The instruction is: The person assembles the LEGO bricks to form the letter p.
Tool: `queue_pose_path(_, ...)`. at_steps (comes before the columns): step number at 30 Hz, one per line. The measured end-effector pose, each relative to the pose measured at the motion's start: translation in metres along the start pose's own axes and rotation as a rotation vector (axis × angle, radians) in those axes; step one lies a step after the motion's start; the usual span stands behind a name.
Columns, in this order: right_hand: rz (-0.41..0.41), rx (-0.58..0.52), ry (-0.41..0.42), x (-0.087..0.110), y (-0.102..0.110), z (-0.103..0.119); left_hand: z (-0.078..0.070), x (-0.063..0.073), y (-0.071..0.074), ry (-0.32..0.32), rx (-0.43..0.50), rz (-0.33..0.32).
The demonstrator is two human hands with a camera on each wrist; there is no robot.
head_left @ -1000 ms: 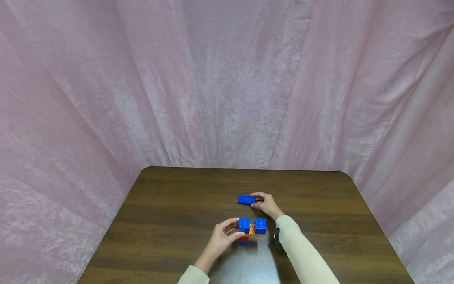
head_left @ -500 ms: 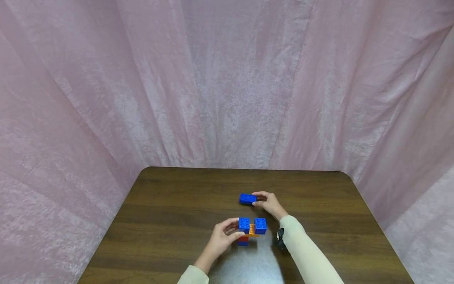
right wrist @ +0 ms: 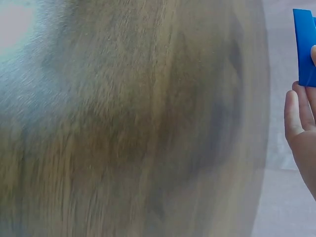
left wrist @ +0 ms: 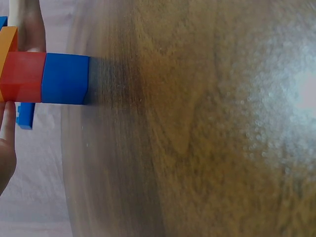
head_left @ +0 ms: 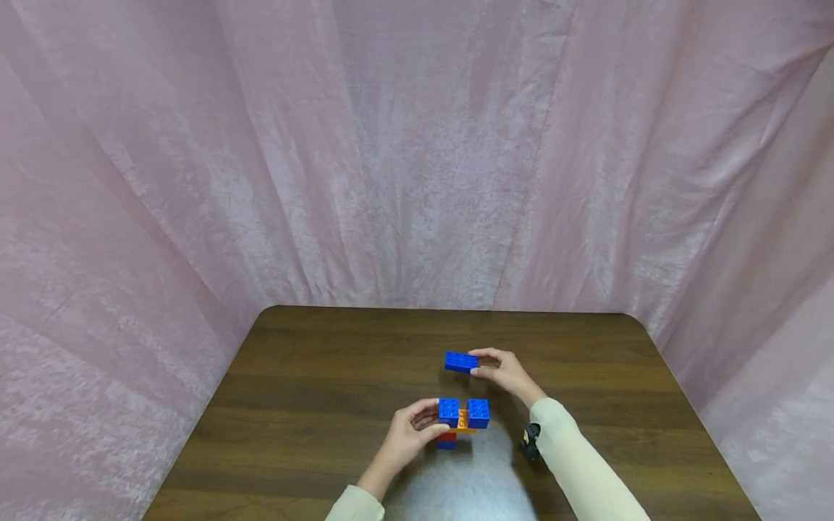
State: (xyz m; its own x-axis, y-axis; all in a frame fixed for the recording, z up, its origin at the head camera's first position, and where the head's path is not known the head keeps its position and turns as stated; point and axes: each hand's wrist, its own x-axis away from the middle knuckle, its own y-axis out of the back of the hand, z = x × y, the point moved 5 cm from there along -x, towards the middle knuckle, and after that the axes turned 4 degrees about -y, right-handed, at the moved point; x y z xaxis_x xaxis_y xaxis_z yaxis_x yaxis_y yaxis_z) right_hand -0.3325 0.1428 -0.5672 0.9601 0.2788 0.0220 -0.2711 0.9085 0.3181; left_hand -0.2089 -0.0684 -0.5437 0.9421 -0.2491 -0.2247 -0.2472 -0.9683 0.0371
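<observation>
My left hand (head_left: 407, 438) grips a small stack of toy building bricks by its upper left side. Two square blue bricks (head_left: 478, 413) top the stack, apart from each other on an orange piece (head_left: 462, 420). Below come a red brick (left wrist: 23, 76) and a blue brick (left wrist: 65, 79) at the foot, both plain in the left wrist view. Beyond the stack, my right hand (head_left: 504, 373) pinches the right end of a longer blue brick (head_left: 460, 362) between thumb and fingers. That brick appears raised over the table, and the right wrist view catches only part of it (right wrist: 305, 47).
The brown wooden table (head_left: 313, 383) has rounded far corners. Behind it and at both sides hangs a pink curtain (head_left: 417, 181). A dark device (head_left: 531, 441) sits at my right wrist.
My right hand has lifted the long blue brick and carried it slightly right and away from me. My left hand and the stack have stayed nearly still.
</observation>
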Motion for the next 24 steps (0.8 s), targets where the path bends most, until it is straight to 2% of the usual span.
queue_pose_path(6, 0.013, -0.044, 0.069, 0.011, 0.007, 0.008, -0.001, 0.0, -0.001, -0.018, -0.005, -0.005)
queue_pose_path(14, 0.025, -0.024, 0.107, 0.024, 0.014, 0.019, 0.0, 0.0, -0.001, -0.025, 0.005, -0.005)
queue_pose_path(22, 0.066, -0.007, 0.166, 0.047, 0.012, 0.056, 0.002, 0.0, 0.0, -0.008, 0.0, 0.003)
queue_pose_path(24, 0.07, -0.015, 0.175, 0.05, 0.012, 0.059, 0.002, 0.001, 0.0, -0.01, -0.001, 0.003)
